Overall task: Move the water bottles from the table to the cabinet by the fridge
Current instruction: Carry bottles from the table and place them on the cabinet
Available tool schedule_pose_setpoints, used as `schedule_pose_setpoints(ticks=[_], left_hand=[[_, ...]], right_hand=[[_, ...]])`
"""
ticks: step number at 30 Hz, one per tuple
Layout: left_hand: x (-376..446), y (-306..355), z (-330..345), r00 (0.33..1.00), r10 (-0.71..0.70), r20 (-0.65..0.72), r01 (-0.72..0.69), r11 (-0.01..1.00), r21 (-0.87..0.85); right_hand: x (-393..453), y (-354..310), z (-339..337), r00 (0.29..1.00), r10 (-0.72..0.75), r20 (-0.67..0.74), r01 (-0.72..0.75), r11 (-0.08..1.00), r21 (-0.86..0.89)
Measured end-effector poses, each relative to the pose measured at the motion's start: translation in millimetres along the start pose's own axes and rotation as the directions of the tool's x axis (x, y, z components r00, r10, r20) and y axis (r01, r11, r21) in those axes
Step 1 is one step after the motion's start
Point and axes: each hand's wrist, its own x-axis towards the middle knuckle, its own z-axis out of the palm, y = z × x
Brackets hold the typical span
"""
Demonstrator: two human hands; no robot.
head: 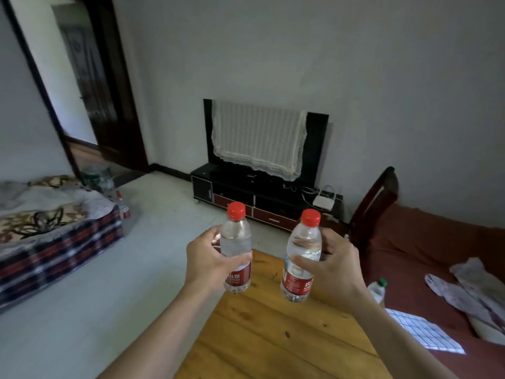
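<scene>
Bottles upright above table [273, 337], left bottle [236, 248] in left grip [210, 259] closed round its middle, right bottle [300, 255] likewise in right grip [332, 269]

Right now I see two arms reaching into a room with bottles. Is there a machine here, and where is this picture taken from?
No machine: these are a person's own bare arms. The single picture comes from a wide-angle camera worn on the head, looking forward and down, so the room bends at the edges. The left hand grips one red-capped water bottle, and the right hand grips another red-capped bottle, both lifted above the wooden table. Past them, a TV draped with a lace cloth stands on a dark cabinet. A green-capped bottle shows past the right wrist; what it stands on is hidden. No fridge is in view.
</scene>
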Motion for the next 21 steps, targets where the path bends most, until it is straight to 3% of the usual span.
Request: schedule_pose_setpoints(ticks=[8,13,21], left_hand=[[11.0,-70.2,-172.5,0.98,-0.105,-0.167,0.11,0.994,0.02],[-9.7,-109.2,-266.0,0.943,-0.152,-0.295,0.177,0.982,0.06],[-59.7,-144.9,-375.0,0.8,-0.203,-0.565,0.297,0.952,0.077]], right_hand=[[-6.1,-90.0,160.3,0.982,-0.095,0.161,0.089,0.995,0.043],[-15.4,-144.8,252.9,0.923,-0.148,0.354,0.107,0.985,0.133],[-20.4,-206.7,372.7,0.784,-0.33,0.526,0.169,0.928,0.331]])
